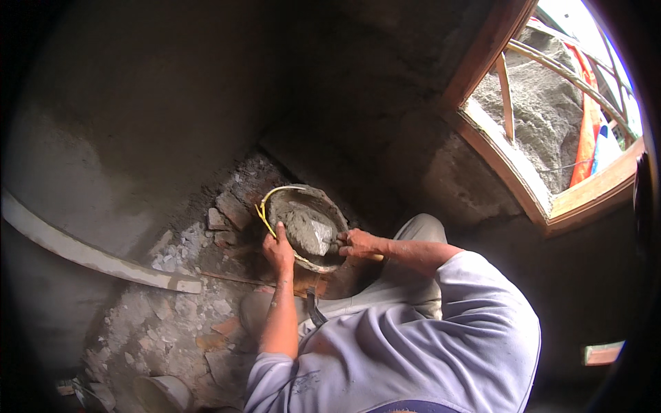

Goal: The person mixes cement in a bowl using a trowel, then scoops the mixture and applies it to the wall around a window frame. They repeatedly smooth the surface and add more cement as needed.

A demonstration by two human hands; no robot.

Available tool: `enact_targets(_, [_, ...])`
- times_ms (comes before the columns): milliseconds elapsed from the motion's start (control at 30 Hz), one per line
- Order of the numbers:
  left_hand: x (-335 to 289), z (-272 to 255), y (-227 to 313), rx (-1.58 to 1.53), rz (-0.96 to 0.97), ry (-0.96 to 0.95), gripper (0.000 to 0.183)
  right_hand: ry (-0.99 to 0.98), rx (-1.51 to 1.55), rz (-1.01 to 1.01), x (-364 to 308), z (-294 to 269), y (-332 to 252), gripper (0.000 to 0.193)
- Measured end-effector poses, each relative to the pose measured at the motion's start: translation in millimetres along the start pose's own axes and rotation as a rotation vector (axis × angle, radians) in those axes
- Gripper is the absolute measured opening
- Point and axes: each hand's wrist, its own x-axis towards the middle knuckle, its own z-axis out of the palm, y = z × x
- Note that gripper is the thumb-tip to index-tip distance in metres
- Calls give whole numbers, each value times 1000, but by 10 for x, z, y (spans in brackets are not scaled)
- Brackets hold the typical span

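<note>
Item: round mortar pan (330,206), dark-walled, a yellow band along its rim, set on the rubble floor (165,323) at the foot of the plastered wall (138,124), straight ahead of my knees. Contents: a heap of grey wet mortar (306,230), lying across the middle of the pan. My left hand (278,252): on the near left rim, fingers curled over the edge and closed on it. My right hand (357,242): at the near right rim, fingers closed round a tool whose pale handle end (376,257) juts behind the knuckles; the working end reaches into the mortar, its shape unclear to me. Surroundings: broken brick pieces (224,220) just left of the pan; a pale curved strip (82,251) along the wall base, well apart; a wooden window frame (523,186) up to my right.
</note>
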Motion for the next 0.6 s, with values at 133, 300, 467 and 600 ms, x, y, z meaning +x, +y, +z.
enact_targets(133, [4,-22,-8,-82,-90,28,65,16,-233,154,-28,-322,-86,36])
enact_targets(300, [31,-15,-10,-25,-98,26,63,1,-264,95,-179,-641,-335,32])
enact_targets(467, [145,138,-754,-19,510,277,27,-80,25,-321,-133,-1063,-890,26])
enact_targets(600, [159,83,-334,14,-117,-4,49,-314,514,-41,45,-1792,-921,20])
